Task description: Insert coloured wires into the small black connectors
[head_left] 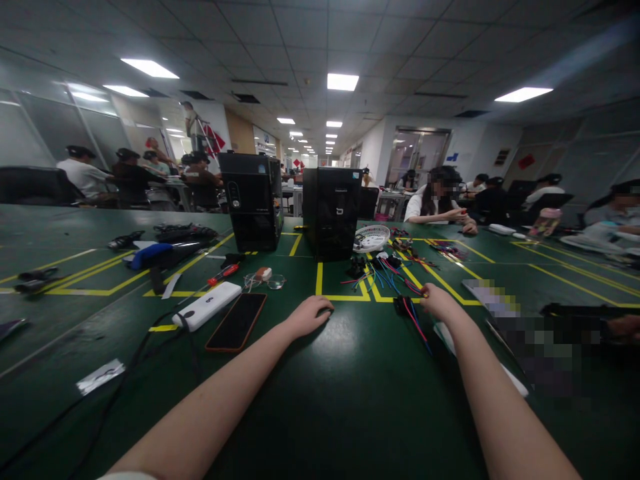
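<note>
Bare forearms [215,393] stretch from the bottom edge over the green table [340,400], ending in two hands set well apart. The left hand [309,316] lies on the tabletop with fingers loosely curled, apparently around nothing, with the orange-edged phone [237,323] to its left. The right hand [441,301] has its fingertips at the ends of some coloured wires [387,272]; whether they are pinching one, I cannot tell. Those wires spread beyond and between the hands, nearer the right, while a black connector [401,306] with red and blue leads lies just left of the right hand.
</note>
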The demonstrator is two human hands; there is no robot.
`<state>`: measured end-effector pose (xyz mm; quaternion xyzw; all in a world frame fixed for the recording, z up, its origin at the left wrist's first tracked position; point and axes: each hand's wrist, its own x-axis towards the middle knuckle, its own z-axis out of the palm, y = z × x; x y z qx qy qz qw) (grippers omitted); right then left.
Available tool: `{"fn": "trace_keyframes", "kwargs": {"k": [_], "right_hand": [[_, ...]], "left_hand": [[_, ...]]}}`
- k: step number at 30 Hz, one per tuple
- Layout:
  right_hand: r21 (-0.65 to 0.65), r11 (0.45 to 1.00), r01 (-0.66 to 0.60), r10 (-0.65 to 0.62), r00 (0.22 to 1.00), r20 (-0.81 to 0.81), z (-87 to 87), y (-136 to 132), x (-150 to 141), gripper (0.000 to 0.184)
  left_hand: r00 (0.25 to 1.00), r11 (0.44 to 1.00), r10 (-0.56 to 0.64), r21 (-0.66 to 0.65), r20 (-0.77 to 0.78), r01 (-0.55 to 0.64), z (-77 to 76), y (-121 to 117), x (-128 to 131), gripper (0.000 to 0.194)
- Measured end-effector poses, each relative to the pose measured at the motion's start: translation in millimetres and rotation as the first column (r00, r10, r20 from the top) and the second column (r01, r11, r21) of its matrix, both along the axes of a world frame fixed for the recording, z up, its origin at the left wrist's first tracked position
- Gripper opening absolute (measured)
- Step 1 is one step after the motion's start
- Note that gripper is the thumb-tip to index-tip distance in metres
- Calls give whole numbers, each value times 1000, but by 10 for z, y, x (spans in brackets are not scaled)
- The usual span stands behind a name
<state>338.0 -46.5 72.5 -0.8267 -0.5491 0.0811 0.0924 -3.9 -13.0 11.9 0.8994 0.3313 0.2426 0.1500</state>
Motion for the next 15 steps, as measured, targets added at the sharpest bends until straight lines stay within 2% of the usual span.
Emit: {"fn": "trace_keyframes", "kwargs": {"k": [3, 7, 15], "right_hand": [[-46, 996, -76, 69, 989, -133, 120, -66, -102, 37], [-123, 984, -126, 97, 971, -218, 183, -134, -196, 33], [-153, 978, -140, 103, 969, -226, 140, -99, -202, 37]], "left_hand": [[1000, 1000, 3, 1, 0, -3, -1, 2, -3, 21], [1000, 1000, -12, 17, 4, 12, -5, 9, -1, 21], [1000, 1000, -5, 11, -1, 5, -5, 7, 11, 21]]}}
